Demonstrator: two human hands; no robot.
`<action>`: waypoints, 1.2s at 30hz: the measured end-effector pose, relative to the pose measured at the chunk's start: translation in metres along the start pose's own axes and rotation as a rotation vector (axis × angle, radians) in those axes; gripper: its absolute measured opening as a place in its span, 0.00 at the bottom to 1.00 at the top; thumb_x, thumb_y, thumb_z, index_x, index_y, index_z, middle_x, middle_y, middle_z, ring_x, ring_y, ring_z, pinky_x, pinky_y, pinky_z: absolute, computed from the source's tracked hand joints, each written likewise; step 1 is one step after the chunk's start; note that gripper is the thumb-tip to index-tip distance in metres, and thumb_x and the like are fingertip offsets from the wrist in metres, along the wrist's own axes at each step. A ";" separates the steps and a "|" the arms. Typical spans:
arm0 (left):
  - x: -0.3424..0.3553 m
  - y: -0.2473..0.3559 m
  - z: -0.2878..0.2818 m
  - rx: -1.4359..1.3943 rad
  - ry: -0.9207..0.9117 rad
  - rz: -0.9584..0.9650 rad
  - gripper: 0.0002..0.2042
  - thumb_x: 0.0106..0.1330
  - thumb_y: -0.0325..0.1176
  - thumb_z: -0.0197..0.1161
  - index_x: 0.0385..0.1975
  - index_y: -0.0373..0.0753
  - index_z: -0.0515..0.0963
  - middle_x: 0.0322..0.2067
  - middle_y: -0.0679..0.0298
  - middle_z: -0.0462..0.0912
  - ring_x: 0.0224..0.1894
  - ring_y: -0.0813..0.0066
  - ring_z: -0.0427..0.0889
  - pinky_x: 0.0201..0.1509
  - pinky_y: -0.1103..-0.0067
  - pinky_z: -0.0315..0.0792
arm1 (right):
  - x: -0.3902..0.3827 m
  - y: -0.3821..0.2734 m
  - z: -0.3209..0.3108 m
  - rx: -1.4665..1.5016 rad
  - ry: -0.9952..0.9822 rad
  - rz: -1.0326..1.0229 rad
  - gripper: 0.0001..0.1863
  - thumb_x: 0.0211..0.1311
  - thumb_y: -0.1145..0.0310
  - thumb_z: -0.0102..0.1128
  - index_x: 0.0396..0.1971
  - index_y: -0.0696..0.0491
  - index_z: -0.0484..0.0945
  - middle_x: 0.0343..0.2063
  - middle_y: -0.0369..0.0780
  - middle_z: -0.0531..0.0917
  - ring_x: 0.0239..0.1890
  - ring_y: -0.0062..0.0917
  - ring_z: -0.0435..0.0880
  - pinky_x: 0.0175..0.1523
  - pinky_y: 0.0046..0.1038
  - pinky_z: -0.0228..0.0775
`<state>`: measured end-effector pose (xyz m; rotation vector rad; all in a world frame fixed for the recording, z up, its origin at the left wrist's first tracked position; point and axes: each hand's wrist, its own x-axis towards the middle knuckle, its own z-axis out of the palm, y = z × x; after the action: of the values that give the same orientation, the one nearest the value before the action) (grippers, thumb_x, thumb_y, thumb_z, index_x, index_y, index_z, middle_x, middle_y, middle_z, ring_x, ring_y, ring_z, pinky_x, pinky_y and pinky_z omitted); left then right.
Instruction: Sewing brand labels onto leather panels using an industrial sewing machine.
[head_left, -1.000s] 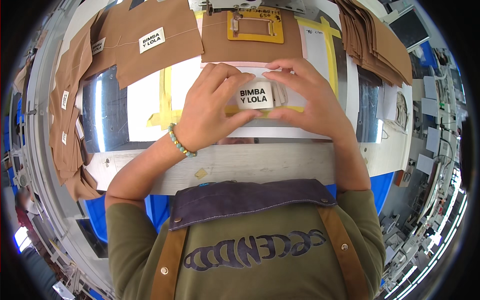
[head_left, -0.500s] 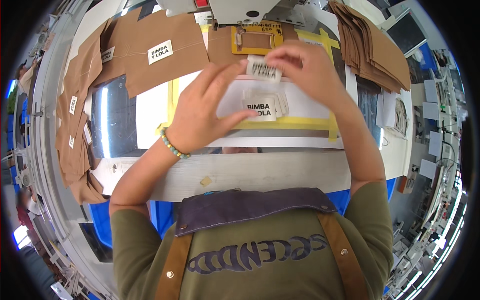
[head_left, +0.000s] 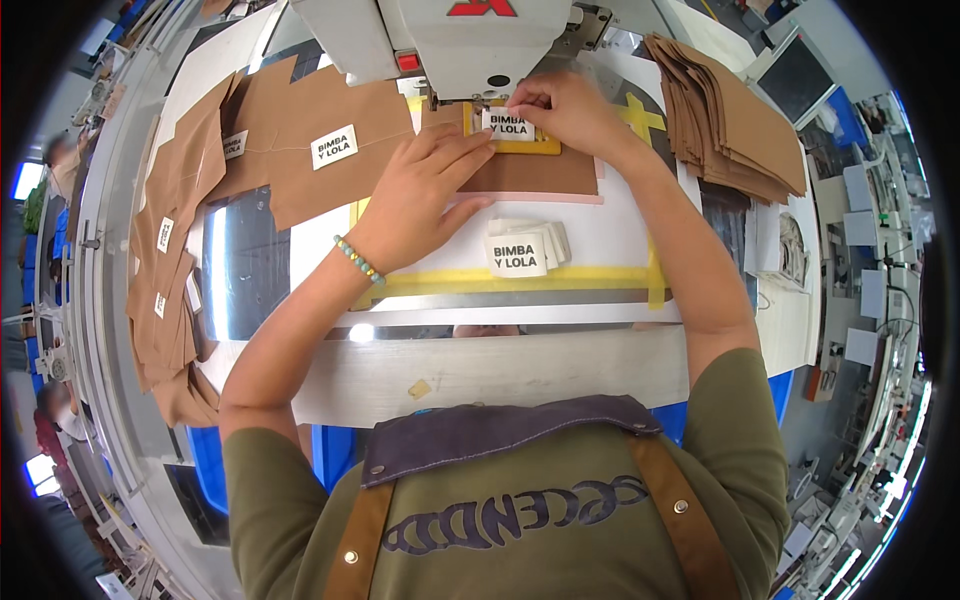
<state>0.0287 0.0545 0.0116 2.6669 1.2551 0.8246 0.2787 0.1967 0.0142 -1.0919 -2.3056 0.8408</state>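
A white printed label (head_left: 507,126) sits within the opening of a yellow template frame (head_left: 535,147) on a brown fabric piece (head_left: 565,180), below the machine head. My right hand (head_left: 580,125) pinches the label's upper edge. My left hand (head_left: 425,195) lies open, fingers outstretched, its tips touching the lower left of the label and frame. Nearer me, several loose white labels (head_left: 517,255) lie stacked on a white, yellow-taped sheet (head_left: 410,275).
The white sewing machine head (head_left: 470,45) overhangs the work. Brown pieces with labels (head_left: 270,180) lie at left, a stack of brown pieces (head_left: 735,125) at right, with a monitor (head_left: 790,75) beyond. Blurred people (head_left: 60,160) are at the far left.
Both hands have moved away from the label stack toward the machine; a label lifted from the stack is now in the yellow frame. More of the machine head shows.
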 end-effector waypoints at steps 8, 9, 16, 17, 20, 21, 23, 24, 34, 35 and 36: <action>0.016 -0.024 0.021 0.096 -0.100 0.005 0.29 0.74 0.46 0.70 0.71 0.39 0.78 0.74 0.61 0.77 0.77 0.52 0.67 0.81 0.58 0.62 | -0.022 -0.004 -0.003 -0.210 0.028 -0.145 0.12 0.70 0.66 0.70 0.47 0.54 0.92 0.47 0.38 0.89 0.46 0.37 0.88 0.52 0.35 0.81; 0.016 -0.026 0.021 0.079 -0.104 0.007 0.29 0.75 0.46 0.70 0.71 0.39 0.78 0.74 0.61 0.77 0.77 0.53 0.66 0.81 0.58 0.62 | -0.027 -0.001 -0.004 -0.256 0.057 -0.211 0.11 0.70 0.68 0.69 0.47 0.53 0.92 0.49 0.38 0.89 0.50 0.37 0.87 0.54 0.35 0.82; 0.015 -0.036 0.020 0.007 -0.091 0.014 0.26 0.74 0.43 0.71 0.67 0.38 0.80 0.74 0.61 0.76 0.78 0.54 0.66 0.82 0.58 0.62 | -0.054 0.006 -0.016 -0.462 0.054 -0.441 0.12 0.64 0.78 0.64 0.45 0.54 0.90 0.52 0.37 0.88 0.58 0.36 0.84 0.59 0.37 0.83; 0.014 -0.038 0.020 0.008 -0.089 0.011 0.26 0.74 0.43 0.71 0.67 0.38 0.80 0.74 0.61 0.76 0.78 0.54 0.66 0.82 0.58 0.62 | -0.052 0.006 -0.014 -0.462 0.052 -0.444 0.12 0.64 0.78 0.64 0.45 0.54 0.90 0.52 0.37 0.88 0.58 0.36 0.84 0.59 0.37 0.83; 0.017 -0.042 0.021 -0.022 -0.073 0.021 0.25 0.72 0.41 0.73 0.65 0.37 0.81 0.72 0.60 0.78 0.78 0.53 0.68 0.82 0.59 0.62 | -0.043 0.007 -0.002 -0.551 0.099 -0.532 0.14 0.61 0.78 0.62 0.46 0.55 0.88 0.53 0.38 0.88 0.59 0.38 0.84 0.60 0.37 0.83; 0.019 -0.043 0.021 -0.032 -0.066 0.024 0.24 0.72 0.40 0.73 0.65 0.37 0.81 0.72 0.59 0.79 0.77 0.53 0.69 0.82 0.59 0.64 | -0.040 0.008 0.004 -0.558 0.121 -0.550 0.14 0.61 0.79 0.62 0.46 0.55 0.87 0.53 0.39 0.88 0.59 0.38 0.84 0.61 0.37 0.83; 0.019 -0.043 0.018 -0.040 -0.061 0.026 0.24 0.72 0.39 0.73 0.64 0.37 0.82 0.71 0.59 0.79 0.77 0.53 0.70 0.81 0.60 0.65 | -0.040 0.011 0.011 -0.564 0.146 -0.568 0.14 0.61 0.79 0.61 0.47 0.55 0.87 0.53 0.39 0.88 0.59 0.38 0.84 0.61 0.37 0.83; 0.018 -0.041 0.014 -0.055 -0.075 0.002 0.23 0.72 0.38 0.73 0.64 0.37 0.81 0.70 0.59 0.80 0.75 0.52 0.72 0.80 0.61 0.67 | -0.042 0.011 0.014 -0.512 0.145 -0.583 0.16 0.62 0.79 0.60 0.49 0.55 0.87 0.55 0.39 0.88 0.60 0.38 0.84 0.62 0.37 0.83; 0.004 -0.041 0.005 0.078 -0.041 0.024 0.24 0.71 0.36 0.73 0.63 0.30 0.81 0.65 0.52 0.83 0.69 0.51 0.79 0.73 0.63 0.76 | -0.039 0.015 0.021 -0.468 0.030 -0.538 0.29 0.64 0.85 0.54 0.62 0.51 0.85 0.65 0.34 0.85 0.68 0.37 0.79 0.75 0.39 0.73; 0.004 -0.041 0.005 0.079 -0.044 0.029 0.24 0.71 0.36 0.73 0.63 0.30 0.81 0.65 0.52 0.83 0.69 0.51 0.79 0.73 0.63 0.76 | -0.039 0.016 0.021 -0.468 0.035 -0.535 0.29 0.64 0.85 0.54 0.62 0.51 0.85 0.65 0.34 0.85 0.68 0.37 0.79 0.75 0.39 0.73; 0.004 -0.039 0.004 0.065 -0.060 0.000 0.24 0.71 0.35 0.73 0.64 0.31 0.81 0.66 0.52 0.82 0.70 0.50 0.78 0.74 0.62 0.75 | -0.040 0.014 0.021 -0.443 0.027 -0.518 0.29 0.63 0.85 0.53 0.63 0.50 0.85 0.65 0.35 0.85 0.68 0.37 0.78 0.75 0.39 0.72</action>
<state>0.0057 0.0838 -0.0014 2.7203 1.2900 0.7099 0.2964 0.1651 -0.0160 -0.5937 -2.6396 0.1194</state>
